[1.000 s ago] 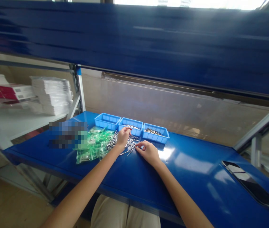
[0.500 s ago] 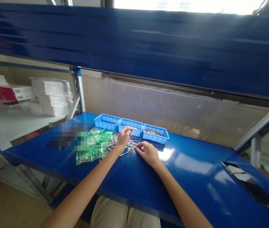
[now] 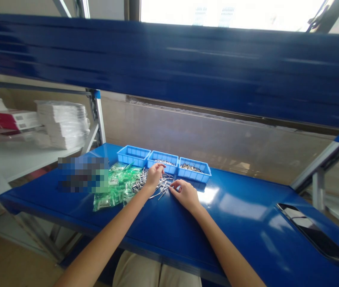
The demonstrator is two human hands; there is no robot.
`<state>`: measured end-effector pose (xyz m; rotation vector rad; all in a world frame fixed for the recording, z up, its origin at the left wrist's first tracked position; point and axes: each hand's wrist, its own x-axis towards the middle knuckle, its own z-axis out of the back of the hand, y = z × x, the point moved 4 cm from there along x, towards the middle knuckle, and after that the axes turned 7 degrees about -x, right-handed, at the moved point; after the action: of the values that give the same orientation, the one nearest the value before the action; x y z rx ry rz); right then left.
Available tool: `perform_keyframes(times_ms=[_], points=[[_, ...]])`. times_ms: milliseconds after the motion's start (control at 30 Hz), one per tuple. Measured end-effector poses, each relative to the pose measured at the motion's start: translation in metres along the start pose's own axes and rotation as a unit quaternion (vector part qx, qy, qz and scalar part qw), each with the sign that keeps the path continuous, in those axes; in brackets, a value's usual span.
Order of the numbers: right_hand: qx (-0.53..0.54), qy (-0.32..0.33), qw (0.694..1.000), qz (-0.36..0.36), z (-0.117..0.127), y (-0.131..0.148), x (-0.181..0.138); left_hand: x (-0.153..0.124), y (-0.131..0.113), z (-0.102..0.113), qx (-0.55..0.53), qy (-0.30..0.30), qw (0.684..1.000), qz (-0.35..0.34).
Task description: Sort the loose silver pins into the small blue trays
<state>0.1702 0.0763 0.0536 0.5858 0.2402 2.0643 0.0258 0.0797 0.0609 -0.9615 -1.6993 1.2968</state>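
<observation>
A loose pile of thin metal rods (image 3: 139,184) lies on the blue table (image 3: 232,223). Over its right part is my left hand (image 3: 155,176), fingers curled together; whatever may be in them is too small to make out. My right hand (image 3: 185,193) rests at the pile's right edge, thumb and forefinger pinched at the end of a thin metal rod. Just behind the hands stand a middle blue bin (image 3: 171,169) and a right blue bin (image 3: 191,175), both with small metal pieces inside. A left blue bin (image 3: 132,160) looks bare inside.
Clear bags with green print (image 3: 114,187) lie left of the pile, beside a blurred-out patch. A phone (image 3: 314,233) lies at the table's right. A blue shelf beam (image 3: 169,63) crosses above. White wrapped stacks (image 3: 64,123) stand on a side shelf.
The view has tilted slightly, so everything sits a little lower and further left. Both hands stay at the pile, with only slight finger movement.
</observation>
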Motion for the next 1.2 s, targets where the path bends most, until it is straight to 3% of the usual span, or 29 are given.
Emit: perform_keyframes(times_ms=[233, 400, 867, 1200], points=[[-0.033, -0.018, 0.997, -0.070, 0.003, -0.007, 0.000, 0.000, 0.000, 0.001, 0.000, -0.006, 1.000, -0.006], [-0.024, 0.011, 0.995, -0.101, 0.006, -0.015, 0.000, 0.001, 0.001, 0.003, -0.008, -0.015, 1.000, -0.011], [-0.051, 0.001, 0.996, -0.069, -0.001, -0.016, 0.002, 0.001, 0.001, 0.002, 0.002, 0.003, 1.000, 0.004], [0.022, -0.027, 0.998, -0.058, 0.001, -0.010, 0.003, 0.000, 0.003, 0.002, 0.007, 0.022, 1.000, 0.004]])
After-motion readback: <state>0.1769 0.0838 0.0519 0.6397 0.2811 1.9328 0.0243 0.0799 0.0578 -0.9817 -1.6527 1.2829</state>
